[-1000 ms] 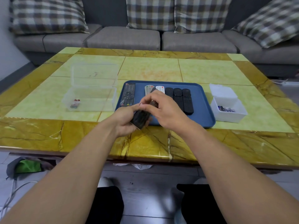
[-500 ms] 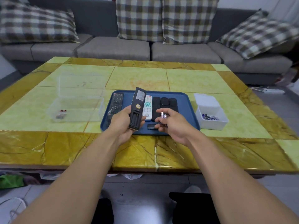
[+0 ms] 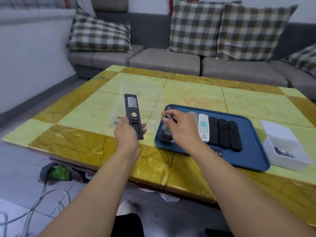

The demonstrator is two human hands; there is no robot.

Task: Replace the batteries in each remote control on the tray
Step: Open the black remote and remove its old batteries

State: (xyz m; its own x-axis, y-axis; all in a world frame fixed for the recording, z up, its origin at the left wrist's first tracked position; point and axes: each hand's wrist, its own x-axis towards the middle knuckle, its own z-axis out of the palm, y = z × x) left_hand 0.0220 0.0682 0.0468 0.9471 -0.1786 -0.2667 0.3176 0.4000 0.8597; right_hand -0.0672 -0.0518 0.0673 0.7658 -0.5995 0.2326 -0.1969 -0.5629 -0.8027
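At frame centre the left hand (image 3: 126, 132) is gripping the opened black remote (image 3: 133, 115) while the right hand (image 3: 177, 127) is pinching spent batteries (image 3: 168, 115), best released low inside the clear box (image 3: 136, 106), left of the tray (image 3: 248, 156).

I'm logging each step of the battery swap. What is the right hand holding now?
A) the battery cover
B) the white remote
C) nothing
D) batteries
D: the right hand pinches batteries at its fingertips, above the blue tray.
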